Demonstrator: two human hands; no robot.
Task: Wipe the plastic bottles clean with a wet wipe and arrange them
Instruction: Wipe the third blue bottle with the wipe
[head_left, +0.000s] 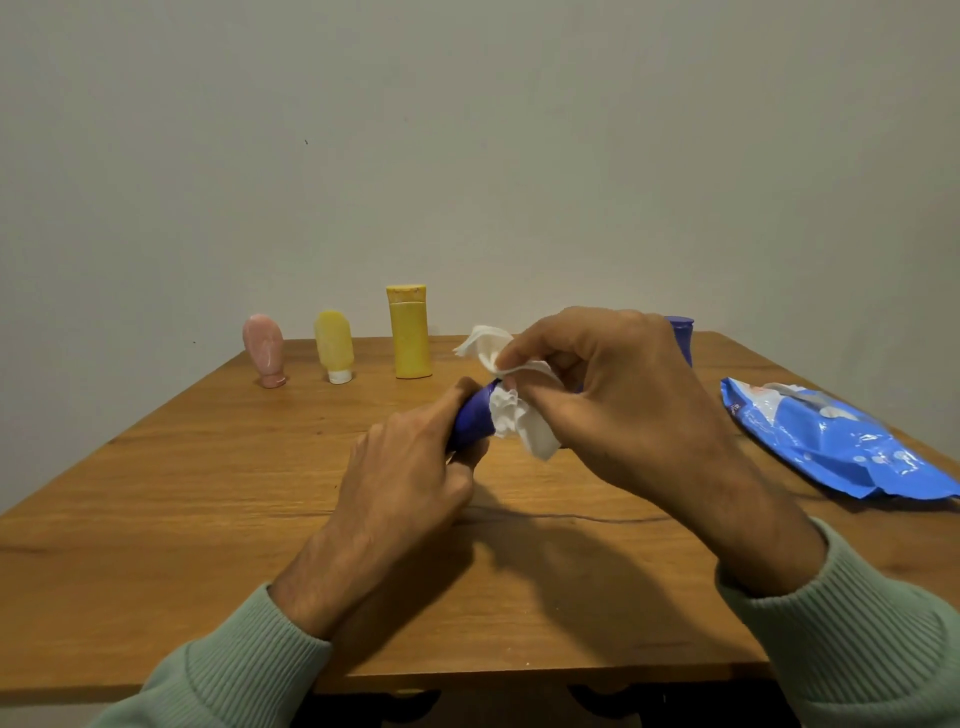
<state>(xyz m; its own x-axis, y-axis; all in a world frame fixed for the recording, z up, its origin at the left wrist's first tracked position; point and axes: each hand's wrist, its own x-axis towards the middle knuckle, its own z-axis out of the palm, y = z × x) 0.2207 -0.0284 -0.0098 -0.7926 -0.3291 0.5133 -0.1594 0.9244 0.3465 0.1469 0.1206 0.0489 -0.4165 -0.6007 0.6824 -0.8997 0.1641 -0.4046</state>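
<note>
My left hand curled round a blue bottle mid-table, my right hand pinching a bunched wipe against its end, pink bottle, pale bottle and yellow bottle standing at 11 o'clock, pack at 2 o'clock.

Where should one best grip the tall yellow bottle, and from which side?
Probably its straight body below the cap, from the near side: the tall yellow bottle stands upright and free, near the table's far edge.

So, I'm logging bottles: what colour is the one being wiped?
The held bottle is deep blue, clearest in the head view.
</note>
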